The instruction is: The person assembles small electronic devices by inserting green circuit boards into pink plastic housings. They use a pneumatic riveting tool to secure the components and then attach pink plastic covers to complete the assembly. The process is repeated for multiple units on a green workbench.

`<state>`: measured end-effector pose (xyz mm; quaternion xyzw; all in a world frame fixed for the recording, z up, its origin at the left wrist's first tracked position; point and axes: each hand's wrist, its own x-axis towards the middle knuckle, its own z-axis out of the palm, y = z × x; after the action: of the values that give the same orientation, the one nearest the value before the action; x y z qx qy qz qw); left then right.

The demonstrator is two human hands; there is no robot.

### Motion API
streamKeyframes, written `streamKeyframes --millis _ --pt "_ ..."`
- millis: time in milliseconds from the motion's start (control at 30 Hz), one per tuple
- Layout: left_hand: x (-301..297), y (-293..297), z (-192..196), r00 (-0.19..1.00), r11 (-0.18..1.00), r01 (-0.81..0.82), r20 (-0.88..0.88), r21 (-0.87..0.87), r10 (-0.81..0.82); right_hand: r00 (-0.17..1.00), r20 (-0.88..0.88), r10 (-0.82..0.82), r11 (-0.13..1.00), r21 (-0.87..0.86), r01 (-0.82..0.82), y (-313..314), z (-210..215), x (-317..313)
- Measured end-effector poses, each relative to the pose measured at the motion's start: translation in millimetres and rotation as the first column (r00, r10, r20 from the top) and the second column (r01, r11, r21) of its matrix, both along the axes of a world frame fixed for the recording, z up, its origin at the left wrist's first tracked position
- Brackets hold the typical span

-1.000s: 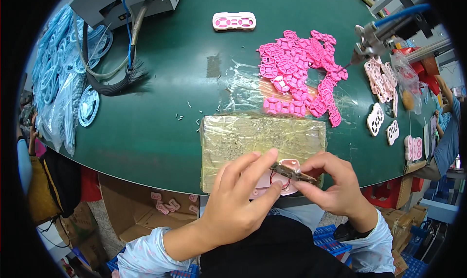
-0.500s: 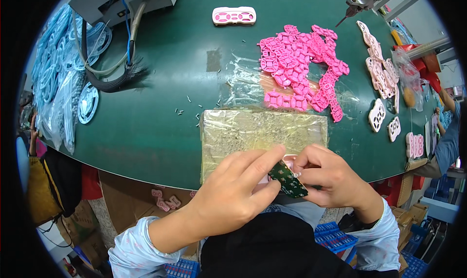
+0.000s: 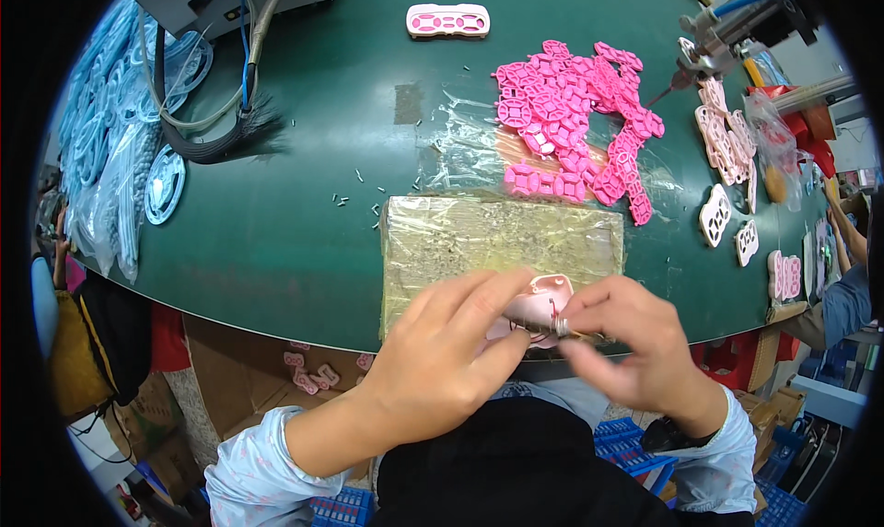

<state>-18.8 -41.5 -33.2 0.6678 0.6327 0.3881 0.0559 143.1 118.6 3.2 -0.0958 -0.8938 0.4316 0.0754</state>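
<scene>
My left hand [image 3: 451, 347] is closed on a pale pink plastic shell [image 3: 551, 287], whose hollow inner side shows between my hands. A small circuit board [image 3: 534, 325] stands nearly edge-on over the shell, with thin dark and red wires beside it. At the board's right end, the fingers of my right hand [image 3: 635, 343] pinch near a small shiny metallic part [image 3: 562, 325]. Motion blurs the right thumb and fingertips. Both hands are above the near edge of a block wrapped in yellowish film [image 3: 502, 237], which lies on the green table [image 3: 304, 241].
Bright pink plastic frames [image 3: 562, 112] lie heaped beyond the block. A white-and-pink shell [image 3: 448, 20] sits farther back. Pale pieces [image 3: 723, 140] and a mounted screwdriver [image 3: 700, 62] are at right. Blue rings [image 3: 166, 186] and a black cable [image 3: 216, 149] are at left; small pins are scattered between.
The circuit board has turned from showing its green face to nearly edge-on, and more of the pink shell shows. My right-hand fingers have shifted. The mounted screwdriver appears lower and farther right.
</scene>
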Motion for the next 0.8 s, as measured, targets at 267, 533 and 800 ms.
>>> streamKeyframes --millis 267,533,800 --pt "9 1 -10 0.921 0.989 -0.139 0.361 -0.049 0.147 0.991 0.123 -0.047 0.996 -0.072 0.056 10 2 -1" --pt "4 7 0 0.956 0.992 -0.105 0.267 -0.071 0.12 0.99 0.015 0.137 0.976 0.17 -0.138 18 4 -6" --pt "4 6 -5 0.978 0.994 -0.111 0.182 0.022 0.105 0.976 0.07 0.206 0.946 0.24 -0.217 26 11 -15"
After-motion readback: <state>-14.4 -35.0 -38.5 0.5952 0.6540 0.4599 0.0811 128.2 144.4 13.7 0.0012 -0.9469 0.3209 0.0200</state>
